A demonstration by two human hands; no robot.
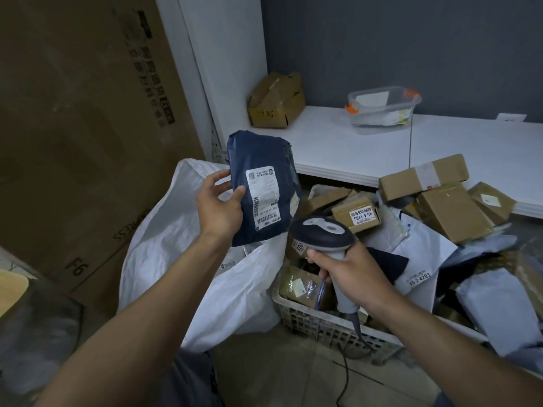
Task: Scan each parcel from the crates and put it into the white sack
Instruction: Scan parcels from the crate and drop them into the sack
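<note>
Hands: left (pixel 219 205) grips one navy parcel (pixel 261 186) — right (pixel 349 273) one scanner (pixel 321 232).

Both bare forearms reach up from the bottom of the frame. The left hand (pixel 219 205), at centre frame, is raised with thumb in front and fingers curled behind what it grips. The right hand (pixel 351 274), lower and right of centre, is closed in a fist around a handle.

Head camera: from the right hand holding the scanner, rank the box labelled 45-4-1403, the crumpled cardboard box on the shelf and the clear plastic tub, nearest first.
From the right hand:
1. Box labelled 45-4-1403, in the crate just above the scanner.
2. Crumpled cardboard box, far left end of the shelf.
3. Clear plastic tub, farther right on the shelf; nearly level with the crumpled box.
</note>
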